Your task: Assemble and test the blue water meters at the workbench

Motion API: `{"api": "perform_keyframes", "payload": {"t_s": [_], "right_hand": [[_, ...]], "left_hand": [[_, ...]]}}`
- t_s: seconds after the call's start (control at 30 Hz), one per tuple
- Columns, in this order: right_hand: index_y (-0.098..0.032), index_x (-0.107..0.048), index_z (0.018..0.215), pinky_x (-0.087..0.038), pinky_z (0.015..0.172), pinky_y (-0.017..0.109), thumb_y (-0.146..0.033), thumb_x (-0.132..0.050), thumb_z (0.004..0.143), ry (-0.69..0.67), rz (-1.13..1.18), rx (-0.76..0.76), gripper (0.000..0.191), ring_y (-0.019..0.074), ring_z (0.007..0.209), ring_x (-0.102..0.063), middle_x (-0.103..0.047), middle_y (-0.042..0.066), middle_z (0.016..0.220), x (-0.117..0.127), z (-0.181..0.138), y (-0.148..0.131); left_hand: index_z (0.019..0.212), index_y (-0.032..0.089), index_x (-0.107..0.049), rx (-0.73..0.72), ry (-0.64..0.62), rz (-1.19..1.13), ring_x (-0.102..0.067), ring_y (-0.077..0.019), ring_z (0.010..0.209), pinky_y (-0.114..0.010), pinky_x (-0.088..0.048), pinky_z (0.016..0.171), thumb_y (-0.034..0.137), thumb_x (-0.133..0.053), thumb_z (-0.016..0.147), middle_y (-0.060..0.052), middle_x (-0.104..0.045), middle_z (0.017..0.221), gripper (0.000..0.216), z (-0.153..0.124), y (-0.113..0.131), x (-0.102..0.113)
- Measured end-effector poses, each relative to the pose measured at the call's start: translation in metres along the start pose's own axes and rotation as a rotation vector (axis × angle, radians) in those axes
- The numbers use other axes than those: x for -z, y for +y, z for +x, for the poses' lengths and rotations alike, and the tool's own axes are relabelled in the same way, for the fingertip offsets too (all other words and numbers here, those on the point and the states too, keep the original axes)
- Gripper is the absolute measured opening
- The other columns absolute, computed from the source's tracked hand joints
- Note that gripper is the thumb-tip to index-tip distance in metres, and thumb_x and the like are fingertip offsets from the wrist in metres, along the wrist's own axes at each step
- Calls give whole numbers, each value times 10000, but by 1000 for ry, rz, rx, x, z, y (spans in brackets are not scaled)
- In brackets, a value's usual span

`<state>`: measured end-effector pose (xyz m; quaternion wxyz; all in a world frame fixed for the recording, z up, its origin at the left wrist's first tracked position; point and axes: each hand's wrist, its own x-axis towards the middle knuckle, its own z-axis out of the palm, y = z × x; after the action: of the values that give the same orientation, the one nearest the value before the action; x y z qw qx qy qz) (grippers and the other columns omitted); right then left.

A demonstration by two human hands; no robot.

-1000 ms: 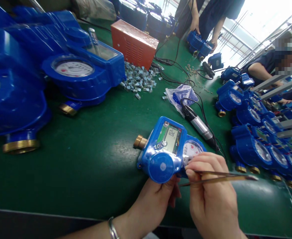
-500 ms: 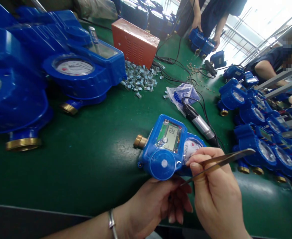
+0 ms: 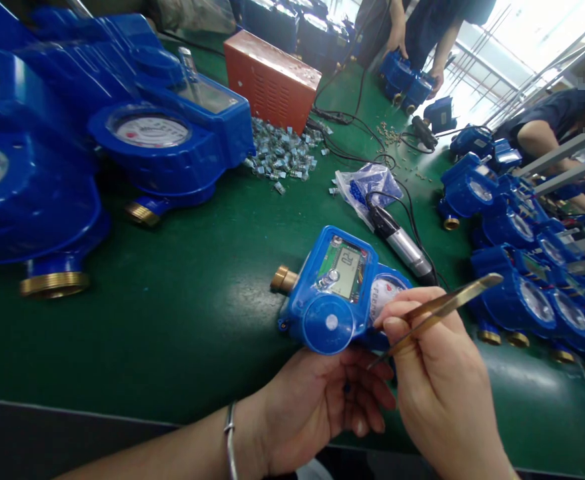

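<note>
Left hand [image 3: 322,400] palm up, fingers loosely open under my blue meter [image 3: 340,293] near counter [image 3: 182,320] front edge. Right hand [image 3: 437,380] pinches brass tweezers [image 3: 437,310], tips at meter's near side.

Bright daylight from upper right, blown-out glare there; sheen on green table [image 3: 172,320]; wide-angle edge distortion, lower-left dim.

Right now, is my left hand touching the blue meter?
Cannot tell: the head view shows the left hand open just beneath the blue meter, their meeting edge unclear.
</note>
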<state>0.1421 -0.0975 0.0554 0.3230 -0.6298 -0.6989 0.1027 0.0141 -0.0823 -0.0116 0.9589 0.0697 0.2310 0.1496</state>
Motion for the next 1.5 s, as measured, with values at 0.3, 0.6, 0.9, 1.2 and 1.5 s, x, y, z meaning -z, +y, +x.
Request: {"api": "perform_keyframes", "payload": {"t_s": [0.3, 0.6, 0.9, 1.2, 1.5], "right_hand": [[-196, -578, 858, -413, 755, 252, -121, -469, 889, 88, 50, -35, 136, 122, 863, -536, -532, 20, 919, -4, -9, 5], [-205, -582, 855, -402, 757, 273, -181, -438, 928, 140, 113, -73, 163, 130, 853, -543, -535, 19, 927, -6, -13, 8], [-178, -583, 854, -431, 876, 386, -260, -471, 932, 430, 649, -205, 159, 211, 1017, -573, -596, 83, 1056, -13, -5, 38], [-159, -555, 868, -540, 723, 345, -377, -442, 938, 269, 890, -424, 255, 218, 929, -638, -621, 150, 1154, -25, -20, 44], [-203, -580, 831, -506, 811, 382, -310, -439, 940, 355, 589, -204, 208, 233, 984, -627, -650, 98, 1110, -59, -83, -12]], "left_hand": [[809, 82, -672, 40, -21, -68, -615, -112, 537, -146, -405, 457, 370, -380, 888, -81, -646, 669, 418, 1, 1, 2], [847, 88, -676, 86, 37, -92, -604, -113, 532, -160, -387, 467, 374, -439, 847, -86, -651, 714, 371, 0, 1, 0], [893, 103, -647, -79, 242, 117, -572, -120, 557, -186, -360, 494, 321, -562, 793, -72, -646, 713, 254, -12, -2, 2], [642, 151, -486, -383, 525, 326, -354, -60, 487, -178, -244, 470, 585, -716, 665, 47, -468, 541, 492, -23, -10, 11], [730, 161, -536, -685, 671, 569, -410, -64, 463, -157, -319, 443, 462, -729, 724, 63, -502, 544, 358, -48, 51, 24]]}}
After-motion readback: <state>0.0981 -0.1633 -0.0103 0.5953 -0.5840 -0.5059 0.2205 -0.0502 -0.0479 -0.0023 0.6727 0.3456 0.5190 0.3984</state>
